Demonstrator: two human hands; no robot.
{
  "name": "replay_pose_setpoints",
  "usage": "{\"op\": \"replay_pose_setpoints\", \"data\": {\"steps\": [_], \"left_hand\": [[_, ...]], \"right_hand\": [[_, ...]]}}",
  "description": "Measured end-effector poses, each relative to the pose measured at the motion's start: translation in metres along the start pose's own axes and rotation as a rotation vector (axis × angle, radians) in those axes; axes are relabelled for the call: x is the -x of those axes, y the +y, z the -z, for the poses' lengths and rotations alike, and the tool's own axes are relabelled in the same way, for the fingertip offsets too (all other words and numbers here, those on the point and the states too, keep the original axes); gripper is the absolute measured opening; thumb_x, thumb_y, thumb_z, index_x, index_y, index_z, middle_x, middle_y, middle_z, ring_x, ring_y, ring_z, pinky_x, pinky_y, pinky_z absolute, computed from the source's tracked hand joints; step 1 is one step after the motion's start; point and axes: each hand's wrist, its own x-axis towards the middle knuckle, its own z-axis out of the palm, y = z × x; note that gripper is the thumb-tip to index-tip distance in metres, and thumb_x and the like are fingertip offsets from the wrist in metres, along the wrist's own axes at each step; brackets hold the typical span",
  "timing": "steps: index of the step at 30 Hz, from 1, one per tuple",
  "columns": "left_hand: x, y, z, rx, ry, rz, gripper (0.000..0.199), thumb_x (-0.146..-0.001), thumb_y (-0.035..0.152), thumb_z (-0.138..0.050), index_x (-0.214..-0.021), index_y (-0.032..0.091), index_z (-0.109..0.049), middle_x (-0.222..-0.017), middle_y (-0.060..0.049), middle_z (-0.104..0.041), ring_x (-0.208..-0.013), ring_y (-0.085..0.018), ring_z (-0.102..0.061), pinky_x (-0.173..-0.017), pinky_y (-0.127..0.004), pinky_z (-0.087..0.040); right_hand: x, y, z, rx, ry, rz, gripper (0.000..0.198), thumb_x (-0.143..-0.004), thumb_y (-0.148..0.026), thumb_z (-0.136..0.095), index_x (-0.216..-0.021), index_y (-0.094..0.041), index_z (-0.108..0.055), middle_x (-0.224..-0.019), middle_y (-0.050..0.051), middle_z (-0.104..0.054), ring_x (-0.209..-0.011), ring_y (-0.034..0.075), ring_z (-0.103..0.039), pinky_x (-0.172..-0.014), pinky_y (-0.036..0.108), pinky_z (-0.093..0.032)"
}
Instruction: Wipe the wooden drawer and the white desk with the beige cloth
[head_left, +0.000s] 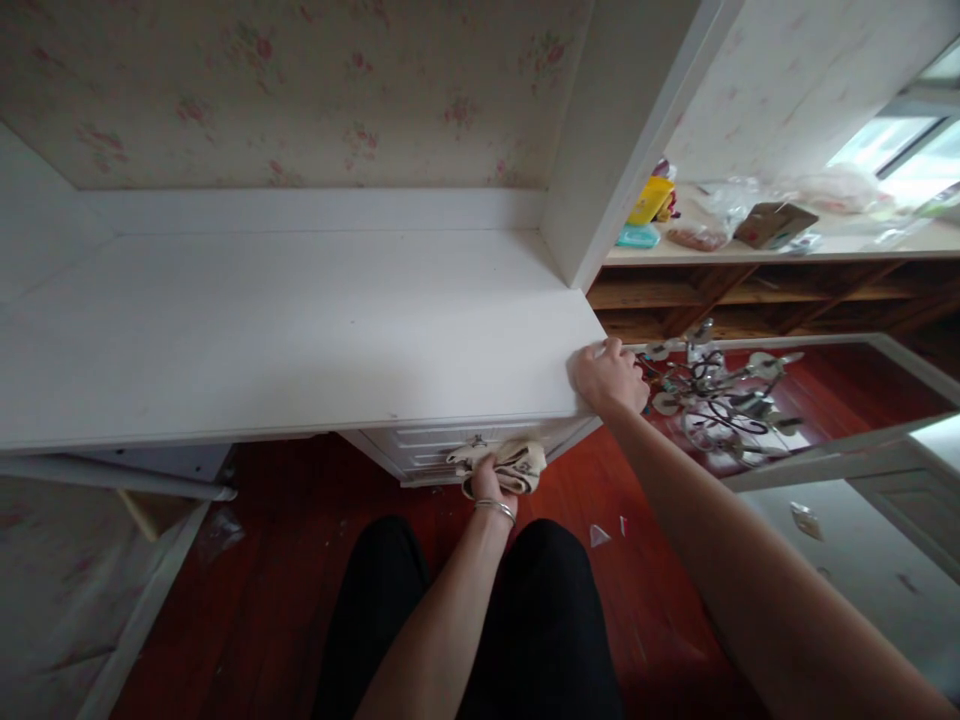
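Note:
A cream cloth (525, 462), bunched in folds with dark marks on it, is in my left hand (491, 485), whose fingers are closed round it. That hand, with a silver bangle at the wrist, is below the front edge of the white desk (300, 330), before a drawer front (427, 447) with a small metal handle (475, 441). My right hand (611, 378) is curled over the right edge of the desktop near its front corner and grips it. Part of the drawer front is hidden behind the cloth.
To the right, a chandelier (712, 390) lies on the red floor by open wooden shelves (675, 290). A yellow item (651, 200) and plastic bags (731, 200) sit on top. A white upright panel (630, 130) rises from the desk. Scraps (598, 535) lie on the floor.

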Motion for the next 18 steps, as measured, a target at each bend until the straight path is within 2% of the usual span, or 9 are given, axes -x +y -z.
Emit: {"op": "replay_pose_setpoints", "data": {"steps": [5,10,13,18], "left_hand": [[0.013,0.057,0.018,0.001,0.068,-0.124,0.035,-0.076,0.012,-0.057,-0.111,0.016,-0.061,-0.099,-0.009,-0.071,-0.088,-0.021,-0.071,-0.084,-0.038,-0.056],[0.042,0.102,0.022,-0.020,0.146,-0.352,0.046,-0.075,0.009,-0.061,-0.120,0.021,-0.058,-0.112,-0.006,-0.069,-0.100,-0.023,-0.068,-0.089,-0.043,-0.055],[0.061,0.118,0.017,-0.018,0.166,-0.443,0.048,-0.074,0.010,-0.064,-0.121,0.020,-0.058,-0.115,-0.006,-0.068,-0.105,-0.024,-0.066,-0.090,-0.043,-0.055],[0.098,0.119,-0.009,0.013,0.020,-0.428,0.050,-0.076,0.011,-0.061,-0.125,0.019,-0.057,-0.115,-0.008,-0.068,-0.106,-0.027,-0.066,-0.088,-0.044,-0.056]], "right_hand": [[0.001,0.000,0.000,-0.005,0.011,0.008,0.053,-0.093,-0.048,-0.028,-0.131,-0.017,-0.048,-0.123,0.022,-0.054,-0.113,0.040,-0.053,-0.087,0.055,-0.044],[0.002,0.002,-0.001,-0.029,0.032,0.015,0.054,-0.093,-0.048,-0.027,-0.132,-0.017,-0.049,-0.124,0.023,-0.054,-0.113,0.039,-0.053,-0.086,0.055,-0.043],[0.002,0.003,-0.001,-0.043,0.043,0.025,0.053,-0.093,-0.048,-0.028,-0.131,-0.017,-0.050,-0.124,0.023,-0.054,-0.112,0.039,-0.053,-0.086,0.055,-0.043],[0.003,0.001,0.001,-0.033,0.028,0.020,0.054,-0.093,-0.047,-0.029,-0.132,-0.015,-0.050,-0.125,0.024,-0.053,-0.113,0.040,-0.053,-0.087,0.057,-0.043]]}}
